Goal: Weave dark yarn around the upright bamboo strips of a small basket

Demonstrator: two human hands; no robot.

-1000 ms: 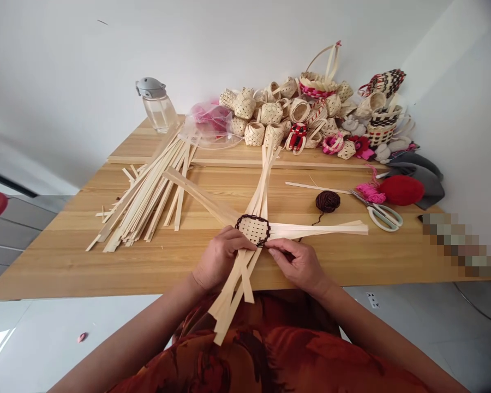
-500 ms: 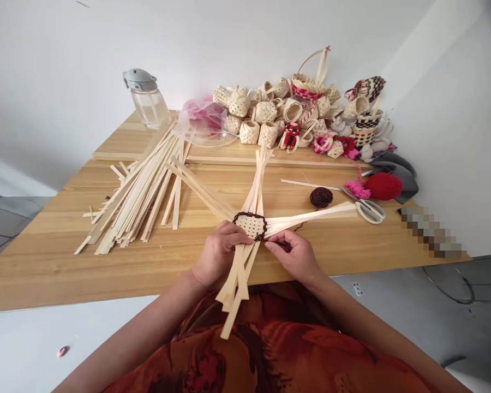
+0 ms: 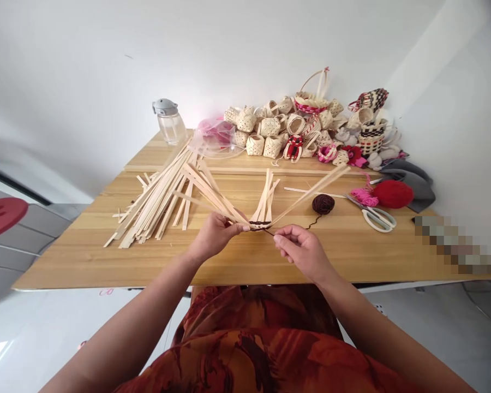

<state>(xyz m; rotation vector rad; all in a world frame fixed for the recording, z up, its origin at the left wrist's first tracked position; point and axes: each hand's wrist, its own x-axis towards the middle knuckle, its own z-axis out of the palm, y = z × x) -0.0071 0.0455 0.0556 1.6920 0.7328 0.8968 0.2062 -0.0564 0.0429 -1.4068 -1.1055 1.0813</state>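
A small woven basket base (image 3: 260, 224) of pale flat strips, edged with dark brown yarn, is held up over the table in front of me. My left hand (image 3: 217, 233) is closed on its left edge, thumb along the near side. Long strips fan out from it to the left, back and right. My right hand (image 3: 298, 245), just right of the base, pinches a taut length of brown yarn (image 3: 269, 232) running from the rim. A ball of brown yarn (image 3: 323, 204) lies beyond the right hand, with a loose strand trailing toward it.
Loose flat strips (image 3: 155, 202) are heaped at the left. Small woven baskets (image 3: 270, 128) are piled along the wall, beside a clear bottle (image 3: 171, 123). White-handled scissors (image 3: 376, 218), red yarn (image 3: 393, 194) and a pixelated object (image 3: 454, 245) lie at the right.
The base has been tilted so its face now shows nearly edge-on, and the strips that pointed toward me have swung away. My right hand has drawn the yarn out to the right.
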